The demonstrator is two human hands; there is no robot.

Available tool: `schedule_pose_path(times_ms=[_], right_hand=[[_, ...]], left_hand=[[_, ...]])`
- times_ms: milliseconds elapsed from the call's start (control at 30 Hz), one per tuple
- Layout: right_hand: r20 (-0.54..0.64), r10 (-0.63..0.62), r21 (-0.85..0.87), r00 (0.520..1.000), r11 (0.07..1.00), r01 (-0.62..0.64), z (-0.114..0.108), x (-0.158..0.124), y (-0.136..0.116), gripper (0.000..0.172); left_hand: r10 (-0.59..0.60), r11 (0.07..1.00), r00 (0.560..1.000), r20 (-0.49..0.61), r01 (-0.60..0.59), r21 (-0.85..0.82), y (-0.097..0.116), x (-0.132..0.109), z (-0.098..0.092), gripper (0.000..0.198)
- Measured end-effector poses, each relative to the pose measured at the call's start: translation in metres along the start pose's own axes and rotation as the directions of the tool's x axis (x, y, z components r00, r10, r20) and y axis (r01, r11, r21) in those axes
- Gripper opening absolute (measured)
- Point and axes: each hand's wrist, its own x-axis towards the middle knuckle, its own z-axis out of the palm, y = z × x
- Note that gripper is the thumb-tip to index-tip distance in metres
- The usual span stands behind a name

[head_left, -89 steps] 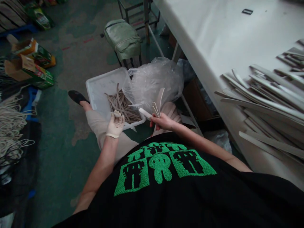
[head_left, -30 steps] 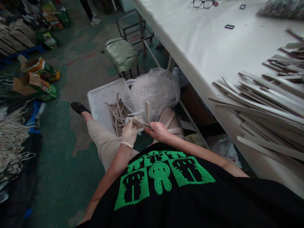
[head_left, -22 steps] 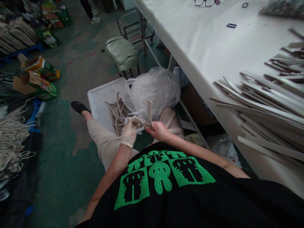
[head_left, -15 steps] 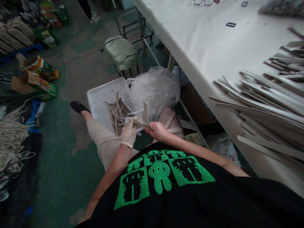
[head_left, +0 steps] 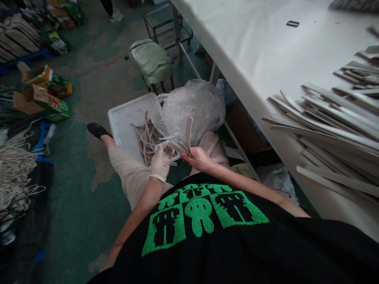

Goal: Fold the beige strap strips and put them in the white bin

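Observation:
In my bare right hand (head_left: 199, 158) is a small bunch of flat light-grey straps (head_left: 188, 132), gripped near their lower ends. One strap stands upright while the others fan out to the left. My left hand (head_left: 160, 161) wears a pale glove with a small red mark, and its curled fingers are at the left end of the lowest strap. A bit of whitish translucent plastic (head_left: 175, 157) shows behind the gloved fingers; what it belongs to is hidden. Beyond the hands, narrow grey-beige strips (head_left: 147, 136) lie heaped in a white plastic tub (head_left: 118, 114).
A large clear plastic bag (head_left: 191, 106) bulges beside the tub. To my right, a white table (head_left: 245, 51) carries piled grey straps (head_left: 328, 114) and a dark buckle (head_left: 292, 24). A green-covered stool (head_left: 152, 63) stands ahead. Open cartons (head_left: 44, 100) and pale cords (head_left: 17, 169) are at left.
The right hand and its straps have shifted slightly up and right, and the straps have spread further apart. The left hand stays nearly in place by the strap end.

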Motion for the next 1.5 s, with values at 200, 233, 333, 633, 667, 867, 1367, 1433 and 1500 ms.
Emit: schedule_pose_path(times_ms=[200, 233, 333, 633, 667, 867, 1367, 1433, 1500], right_hand=[[-0.026, 0.012, 0.032, 1.0, 0.999, -0.012, -0.001, 0.002, 0.0, 0.03], [-0.023, 0.014, 0.028, 1.0, 1.0, -0.014, -0.001, 0.002, -0.001, 0.03], [0.005, 0.015, 0.001, 1.0, 1.0, -0.015, -0.001, 0.001, -0.003, 0.03], [0.059, 0.046, -0.056, 0.997, 0.998, -0.043, 0.0, 0.0, -0.007, 0.029], [0.07, 0.049, -0.057, 0.996, 0.997, -0.045, -0.001, 0.0, -0.007, 0.028], [0.109, 0.053, -0.07, 0.993, 0.997, -0.046, -0.004, -0.001, -0.006, 0.027], [0.222, -0.001, 0.004, 0.975, 1.0, 0.001, -0.021, 0.001, -0.024, 0.029], [0.24, -0.004, 0.024, 0.971, 1.0, -0.002, -0.03, -0.002, -0.023, 0.028], [0.223, 0.04, 0.0, 0.974, 0.999, -0.041, -0.034, -0.004, -0.024, 0.026]], left_hand=[[-0.009, 1.0, 1.0, -0.005, 0.009, 0.01, -0.003, 0.0, -0.001, 0.028], [-0.004, 1.0, 1.0, -0.01, 0.004, 0.006, -0.003, 0.0, -0.001, 0.027], [0.02, 1.0, 1.0, -0.015, -0.02, 0.0, -0.004, 0.0, 0.0, 0.023], [0.037, 0.997, 0.997, 0.062, -0.041, 0.066, -0.003, -0.004, -0.001, 0.031], [0.028, 0.997, 0.998, 0.064, -0.033, 0.073, -0.003, -0.004, -0.001, 0.031], [0.068, 0.991, 0.995, 0.075, -0.076, 0.11, -0.006, -0.008, 0.0, 0.038], [0.013, 0.982, 0.996, 0.088, -0.029, 0.184, -0.011, -0.001, -0.01, 0.024], [0.023, 0.988, 0.999, 0.039, -0.029, 0.153, 0.001, 0.002, -0.013, 0.021], [0.015, 0.991, 1.0, 0.014, -0.016, 0.135, 0.009, 0.002, -0.015, 0.02]])
